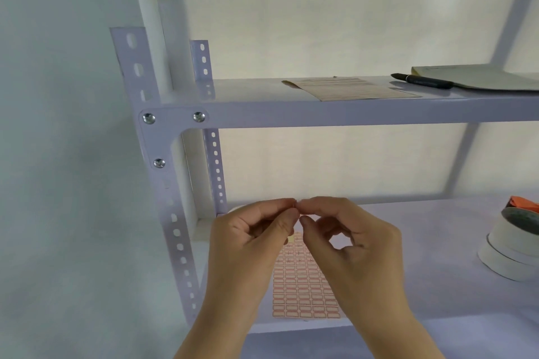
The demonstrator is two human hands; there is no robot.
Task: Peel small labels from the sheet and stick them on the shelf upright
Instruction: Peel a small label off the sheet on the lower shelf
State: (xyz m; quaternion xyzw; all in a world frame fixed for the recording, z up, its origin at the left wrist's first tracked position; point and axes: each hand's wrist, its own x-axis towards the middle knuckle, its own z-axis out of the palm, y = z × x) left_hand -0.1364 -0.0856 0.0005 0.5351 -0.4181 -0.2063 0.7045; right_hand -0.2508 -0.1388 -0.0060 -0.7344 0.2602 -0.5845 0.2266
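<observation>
Pinching fingertips together above the sheet (pixel 303 283): left hand (pixel 256 230) and right hand (pixel 347 230) meet narrowly, seemingly holding one tiny label (too small to confirm). Sheet lies flat on the shelf (pixel 437 256) directly beneath both hands; top rows look partly peeled, most rows remain. Upright (pixel 178 230), just left of the left hand, shows no label visible. Progress: early.

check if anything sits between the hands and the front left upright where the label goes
Nothing visible does. The left hand and right hand pinch together above the label sheet, and the slotted upright stands bare just to their left, with open space between.
</observation>
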